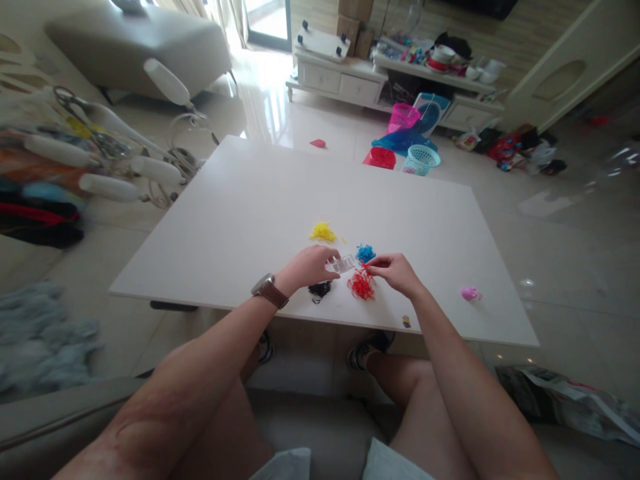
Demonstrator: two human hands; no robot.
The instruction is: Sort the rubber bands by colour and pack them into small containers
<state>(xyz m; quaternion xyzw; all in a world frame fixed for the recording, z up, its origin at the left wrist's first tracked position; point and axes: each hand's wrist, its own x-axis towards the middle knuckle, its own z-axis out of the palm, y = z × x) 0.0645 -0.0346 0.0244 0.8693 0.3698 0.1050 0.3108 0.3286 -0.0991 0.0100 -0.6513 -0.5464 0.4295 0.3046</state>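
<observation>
My left hand, with a watch on its wrist, grips a small clear plastic container over the white table. At the container's right, my right hand pinches some thin red strips, right above a pile of red strips. A blue pile lies just behind the fingertips. Beyond my left hand is a yellow pile. A black pile sits partly hidden under that hand. The strips look like small rubber bands, too small to be sure.
A pink trinket lies at the table's right, and a small minion figure near the front edge. Past the far edge, a red container and a light blue basket stand on the floor. A lamp is at the left.
</observation>
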